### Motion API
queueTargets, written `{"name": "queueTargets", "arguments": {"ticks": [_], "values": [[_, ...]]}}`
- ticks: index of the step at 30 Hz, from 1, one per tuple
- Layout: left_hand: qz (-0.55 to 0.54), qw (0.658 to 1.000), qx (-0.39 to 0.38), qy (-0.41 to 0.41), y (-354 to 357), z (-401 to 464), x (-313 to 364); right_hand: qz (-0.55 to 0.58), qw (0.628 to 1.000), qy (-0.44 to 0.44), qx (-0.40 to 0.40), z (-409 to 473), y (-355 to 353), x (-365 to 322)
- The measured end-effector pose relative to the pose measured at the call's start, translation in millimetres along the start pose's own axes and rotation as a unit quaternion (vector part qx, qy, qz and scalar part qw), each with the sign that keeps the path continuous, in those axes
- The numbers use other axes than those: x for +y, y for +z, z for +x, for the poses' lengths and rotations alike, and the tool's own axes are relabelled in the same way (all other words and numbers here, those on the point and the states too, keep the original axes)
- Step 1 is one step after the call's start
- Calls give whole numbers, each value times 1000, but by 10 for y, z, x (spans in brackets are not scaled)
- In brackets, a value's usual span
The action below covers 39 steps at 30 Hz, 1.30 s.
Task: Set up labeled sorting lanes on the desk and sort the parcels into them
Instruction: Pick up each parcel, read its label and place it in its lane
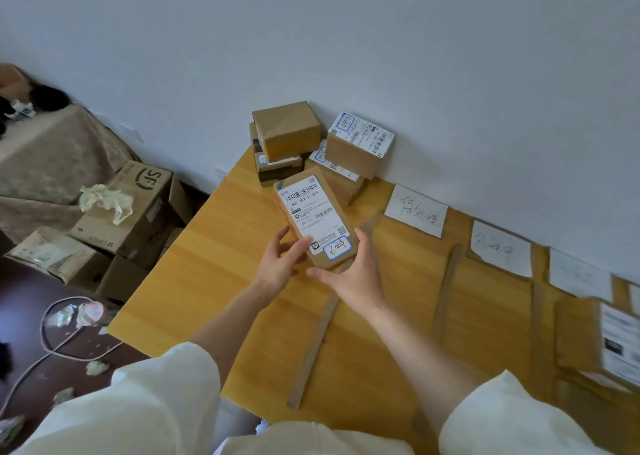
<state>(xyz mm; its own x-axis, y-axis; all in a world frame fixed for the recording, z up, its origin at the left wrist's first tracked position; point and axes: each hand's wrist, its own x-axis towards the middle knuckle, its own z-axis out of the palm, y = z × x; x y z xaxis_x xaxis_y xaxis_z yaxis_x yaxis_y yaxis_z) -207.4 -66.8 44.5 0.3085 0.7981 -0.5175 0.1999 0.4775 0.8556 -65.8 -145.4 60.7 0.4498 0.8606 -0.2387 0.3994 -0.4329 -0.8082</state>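
Observation:
I hold a long brown parcel (313,219) with a white shipping label above the wooden desk (194,274). My left hand (280,264) grips its near left corner and my right hand (349,274) cups its near right end. Behind it, a pile of parcels (287,136) is stacked against the wall, some with white labels (362,132). Handwritten paper lane labels (417,210) (500,248) lie along the wall edge. Cardboard strips (315,347) (446,288) divide the desk into lanes. One labeled parcel (599,340) lies in a lane at the far right.
Left of the desk, on the floor, stand large cardboard boxes (138,209) with crumpled paper (105,200) on top. A pink cable (65,337) and paper scraps lie on the dark floor. A cloth-covered surface (52,157) is at the far left.

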Motion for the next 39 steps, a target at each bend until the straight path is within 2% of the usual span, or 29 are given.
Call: {"name": "queueTargets", "arguments": {"ticks": [5, 8, 13, 22, 30, 34, 39], "values": [[12, 1000, -20, -8, 168, -106, 63, 157, 985, 46, 53, -68, -248, 66], [31, 997, -65, -16, 272, -177, 103, 241, 963, 121, 7, -74, -431, 154], [74, 989, -128, -8, 489, -282, 127, 265, 947, 177, -46, -181, -660, 347], [117, 979, -169, -6, 811, -351, 90, 296, 934, 201, -14, -389, -900, 583], [161, 967, -198, -25, 1134, -355, -44, 352, 898, 247, 93, -610, -1019, 920], [250, 952, -176, 3, 1327, -297, -234, 394, 865, 264, 166, -815, -1153, 1177], [436, 875, -211, 17, 1531, -342, -444, 425, 808, 291, 287, -1180, -1330, 1490]]}}
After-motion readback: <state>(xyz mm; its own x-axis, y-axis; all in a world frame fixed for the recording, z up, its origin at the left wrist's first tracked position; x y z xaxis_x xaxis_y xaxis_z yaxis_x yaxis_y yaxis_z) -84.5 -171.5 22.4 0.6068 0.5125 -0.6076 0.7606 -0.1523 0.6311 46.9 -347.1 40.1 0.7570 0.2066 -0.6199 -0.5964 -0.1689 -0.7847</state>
